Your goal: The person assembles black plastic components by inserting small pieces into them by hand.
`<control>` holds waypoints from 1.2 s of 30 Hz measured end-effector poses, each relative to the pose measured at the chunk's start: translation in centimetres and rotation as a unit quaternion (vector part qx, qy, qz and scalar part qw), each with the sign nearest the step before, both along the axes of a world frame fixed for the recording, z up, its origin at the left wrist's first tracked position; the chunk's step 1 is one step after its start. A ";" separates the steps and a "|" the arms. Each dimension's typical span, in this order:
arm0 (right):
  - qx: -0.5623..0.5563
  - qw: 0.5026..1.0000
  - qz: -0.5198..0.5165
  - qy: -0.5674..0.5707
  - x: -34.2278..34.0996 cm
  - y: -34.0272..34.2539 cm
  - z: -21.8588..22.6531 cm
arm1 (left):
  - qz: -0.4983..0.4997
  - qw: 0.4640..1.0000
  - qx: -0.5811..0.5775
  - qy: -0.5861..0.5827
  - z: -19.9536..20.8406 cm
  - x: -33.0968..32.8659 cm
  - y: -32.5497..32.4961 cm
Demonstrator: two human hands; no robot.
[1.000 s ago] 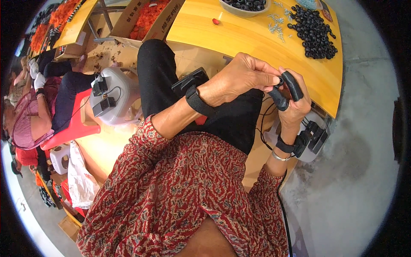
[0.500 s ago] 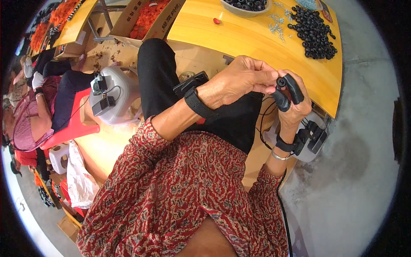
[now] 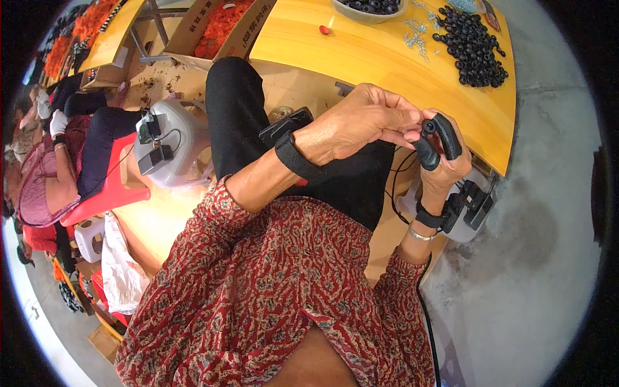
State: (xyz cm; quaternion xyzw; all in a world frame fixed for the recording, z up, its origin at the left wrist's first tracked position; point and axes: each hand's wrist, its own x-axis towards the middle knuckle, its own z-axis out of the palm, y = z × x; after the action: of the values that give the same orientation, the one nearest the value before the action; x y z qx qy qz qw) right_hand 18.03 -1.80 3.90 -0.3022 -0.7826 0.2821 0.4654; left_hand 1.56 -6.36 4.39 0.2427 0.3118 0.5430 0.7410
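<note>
My right hand (image 3: 450, 169) has black covers over its thumb and index finger. Between those covered fingertips it grips a small round black plastic piece (image 3: 429, 127) with a hole in its middle. My left hand (image 3: 377, 119) reaches across to it, thumb and fingertips pinched together right beside the piece. Whatever the left fingertips hold, if anything, is too small to make out. Both hands are above my lap, just off the near edge of the yellow table (image 3: 309, 48). A pile of similar black pieces (image 3: 474, 55) lies on the table's right part.
A bowl (image 3: 371, 14) of black pieces stands at the table's far edge, with small clear parts (image 3: 416, 42) scattered beside it. A small red piece (image 3: 324, 29) lies further left. A cardboard box (image 3: 222, 29) holds orange material. Another person (image 3: 55, 155) sits at left.
My right hand has shifted very slightly to the right, with the black piece in its fingertips. The left hand keeps its pinch beside it.
</note>
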 end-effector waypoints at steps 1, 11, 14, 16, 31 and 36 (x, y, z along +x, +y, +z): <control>-0.017 1.000 -0.006 -0.004 0.1 0.0 0.0 | 0.000 1.000 0.000 0.000 0.0 -0.1 0.0; 0.017 0.999 -0.027 -0.031 0.0 -0.2 0.8 | -0.003 0.999 -0.003 -0.036 0.7 -0.2 -0.1; 0.018 0.999 -0.040 -0.026 0.0 -0.4 0.8 | 0.000 0.999 0.008 -0.035 0.5 -0.1 -0.1; 0.029 0.999 -0.039 -0.022 -0.1 -0.4 0.8 | 0.002 0.999 0.013 -0.033 0.5 -0.1 -0.1; -0.027 0.999 -0.003 0.030 -0.4 -0.3 0.0 | -0.032 0.964 0.222 0.145 0.6 -0.4 -0.2; -0.019 0.999 -0.030 0.023 -0.7 -1.0 0.4 | -0.060 0.972 0.207 0.094 -0.7 0.1 0.3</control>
State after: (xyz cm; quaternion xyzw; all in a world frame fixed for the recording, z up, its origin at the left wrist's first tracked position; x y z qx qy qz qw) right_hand 17.37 -2.81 4.28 -0.3280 -0.7568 0.2897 0.4856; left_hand 1.62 -6.03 3.70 0.4590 0.2456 0.5255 0.6729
